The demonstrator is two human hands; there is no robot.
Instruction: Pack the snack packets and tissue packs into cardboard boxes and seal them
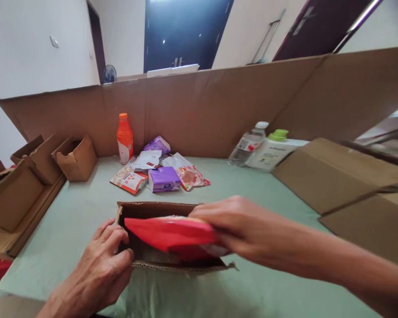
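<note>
Red packet [172, 236] is gripped in your right hand [234, 225] at the open cardboard box [137, 211]. Your left hand [102, 260] holds the box's left edge.

The red packet [172, 236] and right grip [230, 225] block much of the open box [152, 210]; the left grip [102, 260] crowds its left end. The forearm [301, 251] bars the right. Beyond, the table [242, 187] leaves a lane between snack pouch [189, 177] and water bottle [247, 145], up to the cardboard wall [192, 115].
</note>
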